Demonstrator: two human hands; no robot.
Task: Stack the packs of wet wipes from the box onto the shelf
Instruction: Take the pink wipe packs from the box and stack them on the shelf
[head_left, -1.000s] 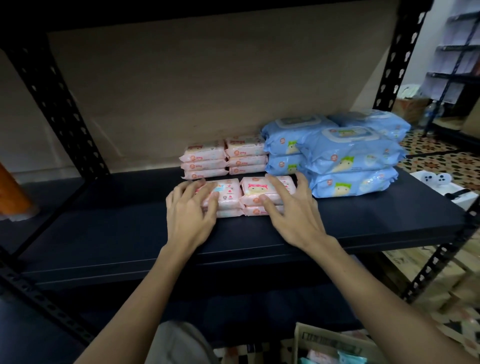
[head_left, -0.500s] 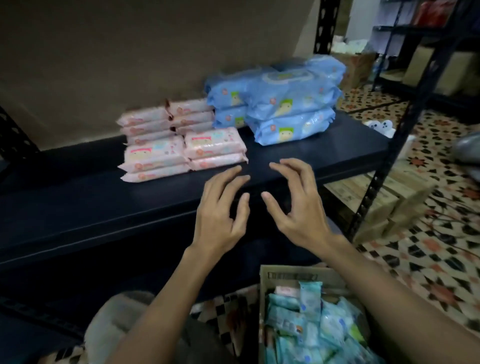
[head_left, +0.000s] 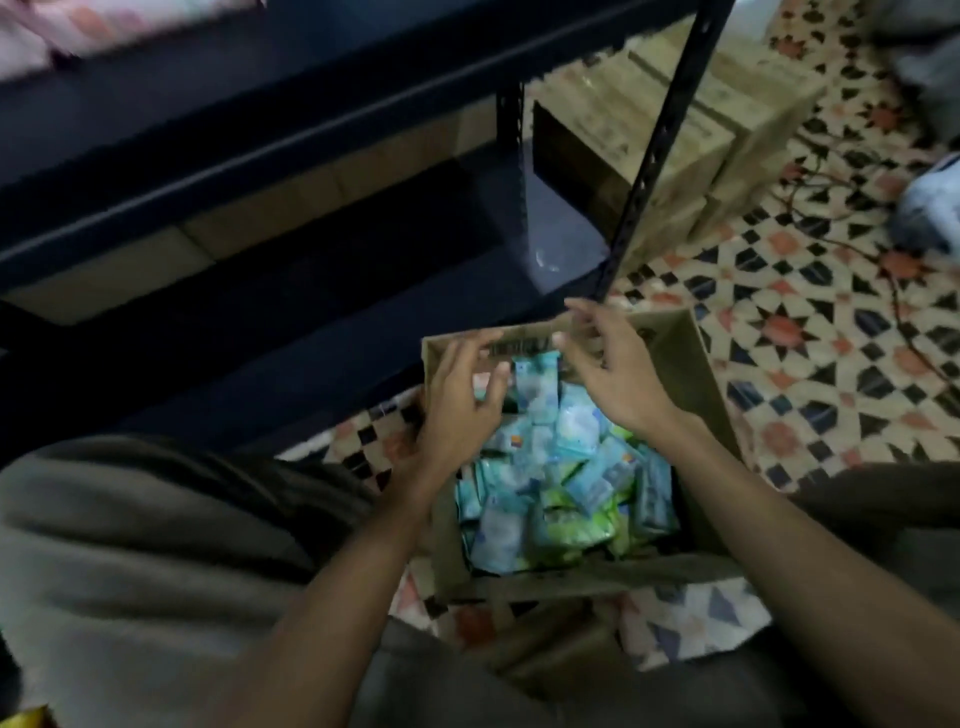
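Note:
An open cardboard box (head_left: 685, 364) stands on the tiled floor between my knees, filled with several small blue and green packs of wet wipes (head_left: 556, 483). My left hand (head_left: 457, 410) hovers over the box's left side with fingers loosely spread, holding nothing. Over the far end of the box my right hand (head_left: 608, 374) is likewise empty, fingers relaxed. The dark shelf (head_left: 249, 98) runs across the top left, and blurred pink packs (head_left: 78, 31) lie on it at the upper left corner.
A black perforated shelf post (head_left: 660, 140) rises just beyond the box. Cardboard cartons (head_left: 696, 135) are stacked on the patterned floor (head_left: 810, 322) behind it. A lower shelf board (head_left: 291, 332) lies left of the box. My grey trouser legs (head_left: 156, 561) flank the box.
My view has swung down from the shelf to the box. Both hands have left the pink packs on the shelf and come down over the open box, empty.

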